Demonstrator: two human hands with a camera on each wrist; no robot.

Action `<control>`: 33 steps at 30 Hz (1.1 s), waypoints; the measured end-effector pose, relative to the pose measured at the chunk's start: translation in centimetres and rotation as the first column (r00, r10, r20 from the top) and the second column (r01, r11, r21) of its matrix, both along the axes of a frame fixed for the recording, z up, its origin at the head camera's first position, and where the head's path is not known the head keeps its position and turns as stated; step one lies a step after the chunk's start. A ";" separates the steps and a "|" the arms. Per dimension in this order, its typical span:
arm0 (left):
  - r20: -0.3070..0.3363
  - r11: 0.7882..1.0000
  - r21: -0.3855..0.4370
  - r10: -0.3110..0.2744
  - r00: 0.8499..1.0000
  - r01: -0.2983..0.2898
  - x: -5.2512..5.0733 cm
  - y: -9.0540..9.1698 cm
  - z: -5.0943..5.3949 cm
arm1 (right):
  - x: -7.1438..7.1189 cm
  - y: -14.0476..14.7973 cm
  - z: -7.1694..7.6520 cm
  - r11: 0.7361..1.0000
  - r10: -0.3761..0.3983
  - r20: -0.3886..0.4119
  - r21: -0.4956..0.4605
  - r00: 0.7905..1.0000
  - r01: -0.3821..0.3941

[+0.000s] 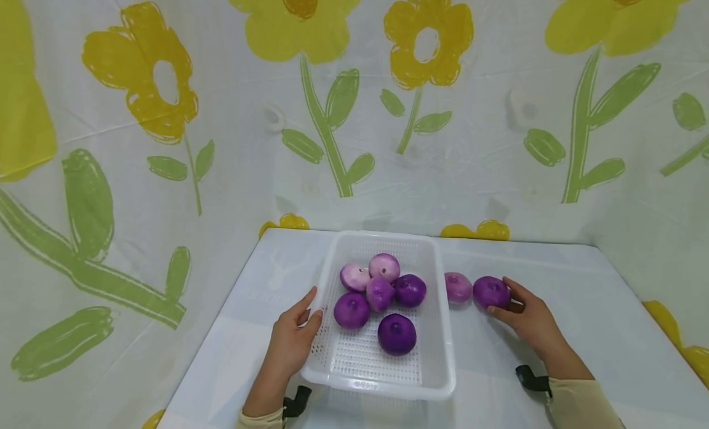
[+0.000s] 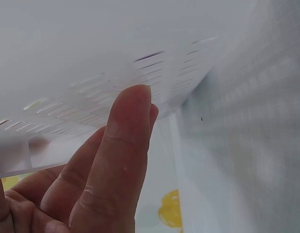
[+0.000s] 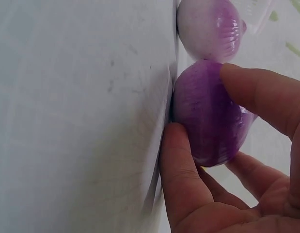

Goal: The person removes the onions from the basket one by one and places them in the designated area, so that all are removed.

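In the head view, a white perforated plastic basket (image 1: 388, 389) stands on the table with several purple onions inside, among them a dark one (image 1: 396, 335) near the front. My left hand (image 1: 293, 336) is at the basket's left side, its fairly straight fingers touching it; the left wrist view has a fingertip (image 2: 133, 109) against the slotted outer wall (image 2: 91, 63). To the right of the basket, my right hand (image 1: 526, 315) holds a purple onion (image 1: 492, 292) between thumb and fingers, low at the tabletop. Just left of it lies a paler onion (image 1: 458, 287), partly behind the basket rim.
The white table (image 1: 554, 275) reaches back to a curtain (image 1: 471, 170) printed with yellow flowers, which also hangs along the left and right sides. Dark straps with small mounts (image 1: 533, 378) sit on both wrists by the beige sleeves.
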State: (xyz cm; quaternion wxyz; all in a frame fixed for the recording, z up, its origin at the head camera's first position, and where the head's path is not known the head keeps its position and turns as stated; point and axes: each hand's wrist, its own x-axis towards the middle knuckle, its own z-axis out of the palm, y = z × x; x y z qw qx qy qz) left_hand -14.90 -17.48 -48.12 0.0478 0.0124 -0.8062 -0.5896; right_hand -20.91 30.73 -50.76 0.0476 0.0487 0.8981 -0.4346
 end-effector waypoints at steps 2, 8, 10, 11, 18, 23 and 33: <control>-0.001 1.000 0.004 -0.001 1.000 0.001 0.0 0.0 0.0 | 0.0 0.0 0.1 1.000 0.003 0.001 -0.004 1.000 -0.003; 0.000 1.000 -0.003 0.003 1.000 -0.003 0.1 0.0 0.2 | -0.1 -0.1 0.0 1.000 0.004 0.010 -0.010 1.000 -0.004; 0.000 1.000 -0.011 0.006 1.000 -0.006 0.1 0.0 0.2 | -0.1 -0.1 0.0 1.000 0.005 0.013 -0.007 1.000 -0.005; 0.000 1.000 -0.016 0.007 1.000 -0.007 0.1 0.0 0.2 | -0.2 -0.1 0.0 1.000 0.007 0.014 -0.007 1.000 -0.007; 0.000 1.000 -0.016 0.009 1.000 -0.009 0.1 -0.1 0.1 | -0.2 -0.3 0.1 1.000 0.005 0.020 -0.004 1.000 -0.004; -0.002 1.000 -0.009 0.008 1.000 -0.008 0.1 0.0 0.2 | -0.2 -0.3 0.3 1.000 -0.004 0.027 0.004 1.000 0.004; 0.008 1.000 -0.001 0.004 1.000 -0.004 0.1 0.0 0.1 | 0.0 0.9 0.1 1.000 0.021 -0.006 0.009 1.000 -0.020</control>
